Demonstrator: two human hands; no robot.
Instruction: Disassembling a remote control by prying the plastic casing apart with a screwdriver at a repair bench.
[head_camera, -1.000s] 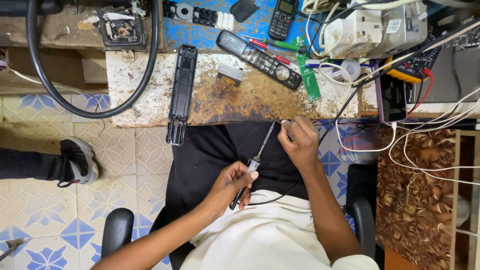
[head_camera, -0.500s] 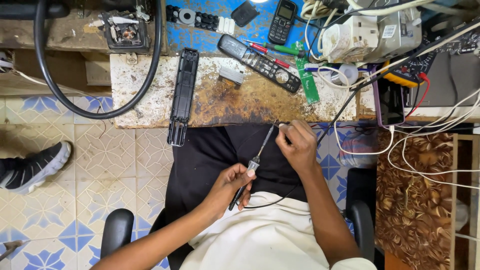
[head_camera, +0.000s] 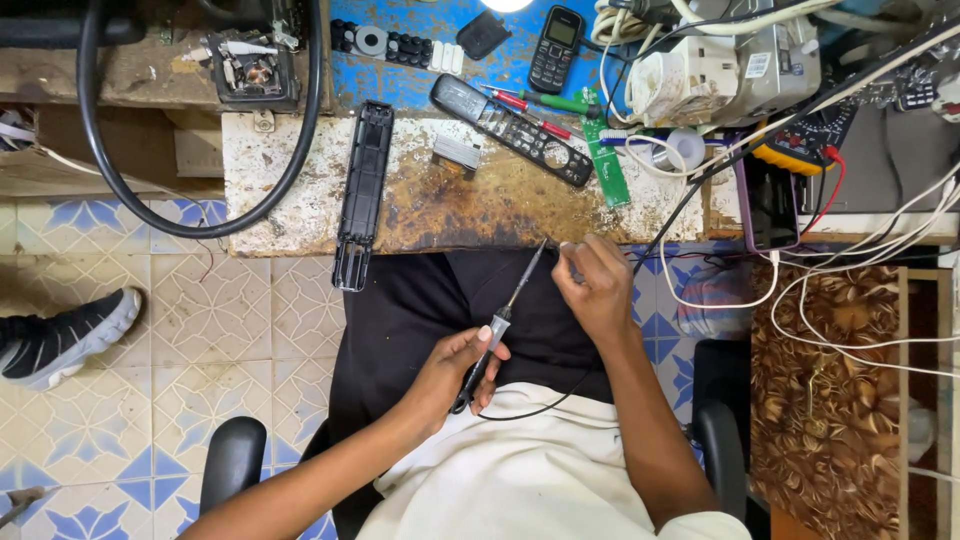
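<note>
- Our left hand (head_camera: 455, 375) grips the soldering iron (head_camera: 500, 325) by its handle, tip raised toward the right.
- Our right hand (head_camera: 597, 285) stays pinched on something small — hidden — at the workbench (head_camera: 430, 205) edge.
- Barely anything has shifted; someone's shoe (head_camera: 70, 335) has slid leftward.

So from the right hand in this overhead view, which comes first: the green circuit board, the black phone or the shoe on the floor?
From the right hand:
1. Green circuit board, just above it on the bench.
2. Black phone, farther up, at the back of the bench.
3. Shoe, far off to the left on the tiled floor.
</note>
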